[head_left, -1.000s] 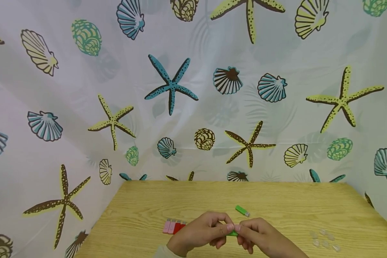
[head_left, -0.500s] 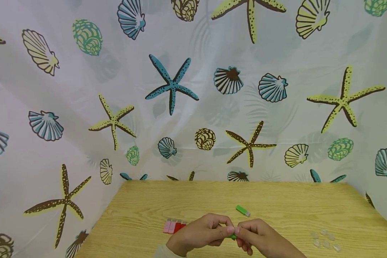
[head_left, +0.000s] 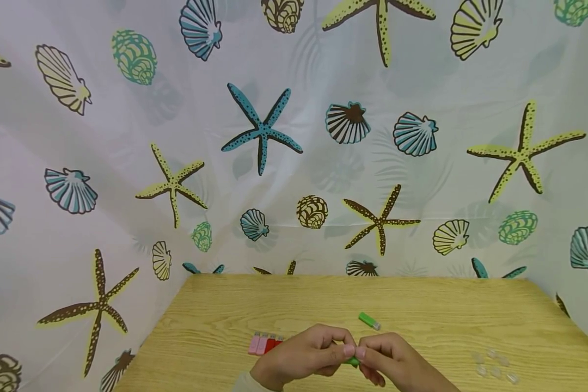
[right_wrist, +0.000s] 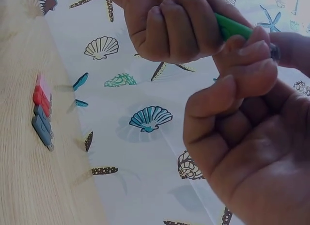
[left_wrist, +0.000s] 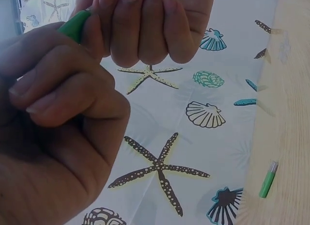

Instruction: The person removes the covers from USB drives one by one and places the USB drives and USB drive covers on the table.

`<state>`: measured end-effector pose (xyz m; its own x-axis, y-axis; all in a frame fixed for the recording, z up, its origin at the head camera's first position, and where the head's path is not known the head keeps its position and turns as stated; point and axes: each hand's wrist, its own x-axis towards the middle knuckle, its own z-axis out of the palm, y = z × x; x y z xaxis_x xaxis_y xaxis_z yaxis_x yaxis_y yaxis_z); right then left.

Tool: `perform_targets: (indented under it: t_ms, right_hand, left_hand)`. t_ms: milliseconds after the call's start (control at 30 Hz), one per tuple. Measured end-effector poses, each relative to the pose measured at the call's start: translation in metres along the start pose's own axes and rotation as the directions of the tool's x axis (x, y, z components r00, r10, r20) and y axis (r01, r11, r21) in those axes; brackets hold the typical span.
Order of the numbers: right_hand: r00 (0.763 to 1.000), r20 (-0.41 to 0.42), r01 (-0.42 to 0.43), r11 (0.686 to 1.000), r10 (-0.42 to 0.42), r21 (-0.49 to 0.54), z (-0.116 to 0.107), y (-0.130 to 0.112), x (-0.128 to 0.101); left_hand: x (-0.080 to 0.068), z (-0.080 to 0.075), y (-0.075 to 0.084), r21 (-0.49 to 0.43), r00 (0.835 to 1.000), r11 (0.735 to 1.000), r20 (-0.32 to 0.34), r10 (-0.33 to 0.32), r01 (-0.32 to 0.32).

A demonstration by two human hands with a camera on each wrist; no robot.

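Both hands meet near the front of the table, holding a green USB flash drive (right_wrist: 233, 27) between them. My left hand (head_left: 312, 354) grips its green body with thumb and curled fingers. At the other end, the thumb and fingers of my right hand (head_left: 397, 356) pinch it around the metal plug (right_wrist: 275, 51), which shows partly between the fingertips in the right wrist view. Most of the drive is hidden by fingers in the head view. Beyond the hands, a second green flash drive (head_left: 369, 320) lies on the table, its metal plug pointing right.
Left of the hands lies a row of flash drives: pink (head_left: 254, 344), red (head_left: 269, 345) and, in the right wrist view, grey-blue (right_wrist: 42, 130). Several small clear pieces (head_left: 495, 372) lie at the right on the wooden table (head_left: 274, 299). A shell-print cloth (head_left: 323, 163) surrounds the table.
The hands stay together and have sunk very slightly. Less of the held flash drive's green shows between the thumbs, and the left fingers beneath it have drawn in. The things on the table have not moved.
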<state>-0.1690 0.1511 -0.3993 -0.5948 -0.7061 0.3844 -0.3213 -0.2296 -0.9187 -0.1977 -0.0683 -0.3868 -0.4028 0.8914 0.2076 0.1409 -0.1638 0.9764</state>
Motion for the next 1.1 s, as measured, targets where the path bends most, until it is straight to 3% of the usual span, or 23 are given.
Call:
perform_targets:
  t_ms: [333, 667, 1000, 1100]
  right_hand:
    - [0.998, 0.029, 0.053, 0.998, -0.054, 0.031, 0.005, -0.005, 0.001]
    - [0.997, 0.079, 0.016, 0.992, -0.026, 0.121, 0.009, -0.006, -0.002]
    - [0.989, 0.147, -0.025, 0.973, -0.009, 0.231, 0.011, -0.008, -0.004]
    - [0.988, 0.155, -0.011, 0.978, -0.022, 0.209, 0.01, -0.009, -0.005]
  left_hand:
    - [-0.001, 0.004, 0.005, -0.016, 0.999, 1.0, 0.034, -0.015, 0.016]
    - [-0.002, 0.007, 0.008, -0.017, 0.994, 0.999, 0.108, -0.035, 0.037]
    - [-0.004, 0.01, 0.009, -0.031, 0.99, 0.999, 0.135, -0.028, 0.032]
    - [-0.005, 0.009, 0.01, -0.036, 0.99, 0.999, 0.138, -0.028, 0.034]
